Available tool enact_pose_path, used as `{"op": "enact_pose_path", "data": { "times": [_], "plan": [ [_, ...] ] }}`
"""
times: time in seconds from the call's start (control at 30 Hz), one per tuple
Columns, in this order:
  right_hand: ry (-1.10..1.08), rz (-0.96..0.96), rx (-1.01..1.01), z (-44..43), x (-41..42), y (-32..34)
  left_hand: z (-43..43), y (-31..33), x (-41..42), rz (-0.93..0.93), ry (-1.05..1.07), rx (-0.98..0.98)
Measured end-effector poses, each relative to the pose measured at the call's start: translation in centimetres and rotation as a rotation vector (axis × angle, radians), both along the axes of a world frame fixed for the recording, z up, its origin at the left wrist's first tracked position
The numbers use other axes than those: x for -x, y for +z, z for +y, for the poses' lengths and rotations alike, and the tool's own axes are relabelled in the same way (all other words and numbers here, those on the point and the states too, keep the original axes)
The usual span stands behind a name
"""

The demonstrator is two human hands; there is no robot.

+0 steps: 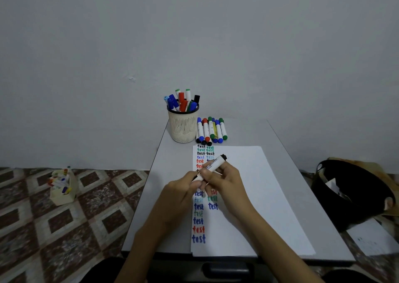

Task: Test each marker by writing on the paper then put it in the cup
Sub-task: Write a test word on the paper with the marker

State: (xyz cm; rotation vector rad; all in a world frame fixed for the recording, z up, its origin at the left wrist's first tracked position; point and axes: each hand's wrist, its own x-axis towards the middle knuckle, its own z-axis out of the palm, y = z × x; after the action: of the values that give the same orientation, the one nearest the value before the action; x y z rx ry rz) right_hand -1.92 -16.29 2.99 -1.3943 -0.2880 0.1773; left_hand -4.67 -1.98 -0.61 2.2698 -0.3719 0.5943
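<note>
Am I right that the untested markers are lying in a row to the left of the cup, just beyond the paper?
Not quite: in the head view the markers lie to the right of the cup, just beyond the paper.

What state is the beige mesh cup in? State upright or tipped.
Upright. The beige mesh cup stands on its base on the grey table, open rim upward, with markers sticking out of the top.

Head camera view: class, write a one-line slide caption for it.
Both hands hold a black-ended marker over paper filled with "test" words, near a marker cup.
</note>
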Motion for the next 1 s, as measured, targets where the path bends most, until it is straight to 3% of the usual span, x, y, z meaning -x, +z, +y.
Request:
{"op": "enact_pose_path", "data": {
  "times": [0.43, 0.57, 0.67, 0.83, 1.0],
  "plan": [
    [0.034, 0.023, -0.039, -0.7, -0.1, 0.6, 0.4, 0.1, 0.1, -0.003, -0.103, 0.146],
    [-0.004, -0.054, -0.036, -1.1, 0.0, 1.1, 0.3, 0.4, 0.5, 0.002, -0.052, 0.133],
    [-0.12, -0.036, -0.185, -1.9, -0.2, 1.0, 0.3, 0.3, 0.5, 0.062, 0.058, 0.155],
    [-0.194, 0.09, -0.298, -3.6, -0.1, -0.5, 0.5, -1.3, -0.5, -0.03, 0.109, -0.184],
    [-0.077, 0.106, -0.173, -3.9, 1.2, -1.0, 0.7, -1.3, -0.6, -0.009, 0.107, -0.137]
  ]
}}
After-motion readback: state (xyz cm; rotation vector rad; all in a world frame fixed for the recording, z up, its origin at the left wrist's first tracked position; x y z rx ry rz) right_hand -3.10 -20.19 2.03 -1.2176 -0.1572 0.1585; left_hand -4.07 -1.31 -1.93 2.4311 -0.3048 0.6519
